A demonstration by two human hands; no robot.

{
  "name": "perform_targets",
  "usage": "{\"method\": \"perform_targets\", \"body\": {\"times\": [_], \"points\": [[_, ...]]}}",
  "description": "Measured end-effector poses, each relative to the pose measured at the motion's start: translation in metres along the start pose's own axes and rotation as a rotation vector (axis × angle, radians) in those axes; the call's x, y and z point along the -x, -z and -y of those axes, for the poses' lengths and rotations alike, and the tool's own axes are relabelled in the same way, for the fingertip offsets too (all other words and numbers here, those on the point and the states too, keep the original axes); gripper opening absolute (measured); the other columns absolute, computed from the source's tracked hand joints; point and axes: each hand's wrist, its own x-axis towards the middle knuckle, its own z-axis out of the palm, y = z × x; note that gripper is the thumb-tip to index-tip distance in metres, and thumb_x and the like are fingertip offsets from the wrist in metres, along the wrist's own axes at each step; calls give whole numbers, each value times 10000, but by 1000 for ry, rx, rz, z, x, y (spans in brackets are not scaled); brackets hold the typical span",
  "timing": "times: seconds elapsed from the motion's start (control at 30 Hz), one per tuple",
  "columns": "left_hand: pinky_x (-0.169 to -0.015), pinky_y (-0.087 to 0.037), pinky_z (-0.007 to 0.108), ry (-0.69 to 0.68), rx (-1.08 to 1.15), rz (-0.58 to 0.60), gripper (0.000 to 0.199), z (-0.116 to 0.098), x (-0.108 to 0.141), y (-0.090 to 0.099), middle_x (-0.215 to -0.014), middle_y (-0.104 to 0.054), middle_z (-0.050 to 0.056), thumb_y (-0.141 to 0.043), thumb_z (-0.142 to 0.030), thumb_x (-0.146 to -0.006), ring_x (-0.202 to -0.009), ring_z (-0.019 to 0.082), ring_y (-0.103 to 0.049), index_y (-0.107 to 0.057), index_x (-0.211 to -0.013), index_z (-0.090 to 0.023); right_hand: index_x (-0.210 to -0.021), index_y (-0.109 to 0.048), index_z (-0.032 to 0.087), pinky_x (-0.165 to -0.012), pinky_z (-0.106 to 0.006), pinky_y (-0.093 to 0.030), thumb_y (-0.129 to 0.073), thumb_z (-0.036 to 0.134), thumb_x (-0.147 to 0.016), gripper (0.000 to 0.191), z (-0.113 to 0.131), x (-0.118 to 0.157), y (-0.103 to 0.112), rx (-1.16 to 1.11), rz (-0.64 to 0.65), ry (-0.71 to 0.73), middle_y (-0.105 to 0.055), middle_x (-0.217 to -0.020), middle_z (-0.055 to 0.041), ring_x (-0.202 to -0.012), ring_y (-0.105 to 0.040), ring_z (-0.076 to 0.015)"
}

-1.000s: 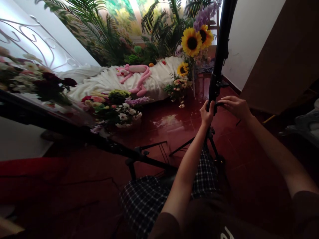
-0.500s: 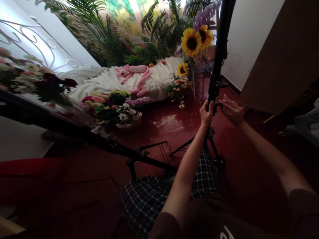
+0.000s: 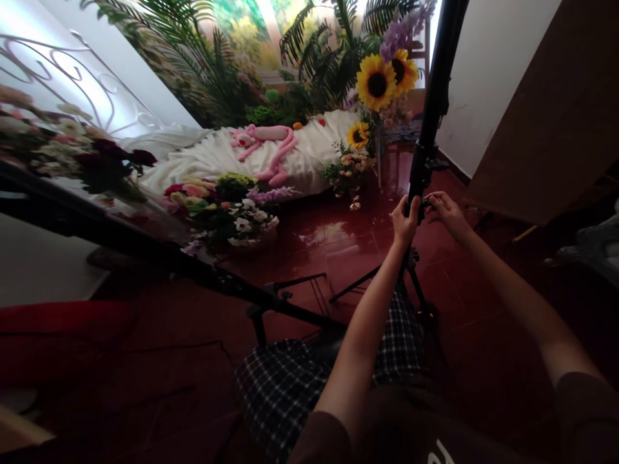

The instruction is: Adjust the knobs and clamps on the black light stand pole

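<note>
A black stand pole (image 3: 430,116) rises from a tripod base, leaning toward the upper right of the view. My left hand (image 3: 405,219) is wrapped round this pole at mid height. Beside it, on the pole's right side, my right hand (image 3: 447,212) has its thumb and fingers pinched on a small black knob (image 3: 426,203). The fingertips partly hide the knob. Higher on the pole sits another black clamp (image 3: 435,165).
A second black pole (image 3: 193,264) slants across the left side. Behind are a white-draped bench (image 3: 184,161) with a pink plush toy (image 3: 273,135), sunflowers (image 3: 376,84) and a flower basket (image 3: 242,222). A brown panel (image 3: 541,122) stands at right.
My right hand has closed from spread fingers to a pinch at the knob. My left hand keeps its hold on the pole, and the view has shifted slightly.
</note>
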Motion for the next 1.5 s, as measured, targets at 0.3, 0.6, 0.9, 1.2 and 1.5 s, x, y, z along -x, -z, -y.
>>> {"method": "perform_targets", "body": {"times": [0.3,0.6,0.9,1.2,1.5], "points": [[-587,-382,251,36,10,9,550,-3,2,-1,-645,-533,-15,-534,-732,-842,-596,104,-480,-581,-749,-192,-1020,-704,229,-899,-358,-561,-778,599,-732,475,26,0,13,262,3,219,-720,-1082,-58,-1002,-674,-205],[-684,-434,269,89,-13,-95,479,21,-7,-3,-735,-654,30,-618,-634,-826,-703,141,-566,-704,-896,-167,-929,-663,227,-772,-347,-553,-536,731,-877,523,51,-22,-53,518,-116,252,-694,-744,-38,-824,-712,-226],[-595,-384,250,129,-19,-24,626,-7,2,-2,-630,-565,0,-491,-803,-808,-614,115,-499,-560,-697,-191,-955,-488,242,-615,-307,-490,-413,822,-873,590,94,-45,-73,369,-362,383,-577,-616,34,-551,-599,-156],[-608,-373,270,73,-57,-15,634,-10,2,-1,-611,-516,-11,-457,-830,-803,-616,121,-480,-509,-684,-209,-931,-453,231,-583,-225,-474,-451,777,-888,547,139,-61,-69,355,-288,374,-580,-610,54,-529,-592,-98],[-590,-400,251,68,-23,11,605,-6,3,0,-635,-556,-11,-479,-800,-819,-596,112,-511,-545,-730,-206,-1125,-556,180,-803,-343,-551,-641,589,-882,483,118,-24,-24,588,3,373,-727,-1055,-98,-937,-709,-220]]}}
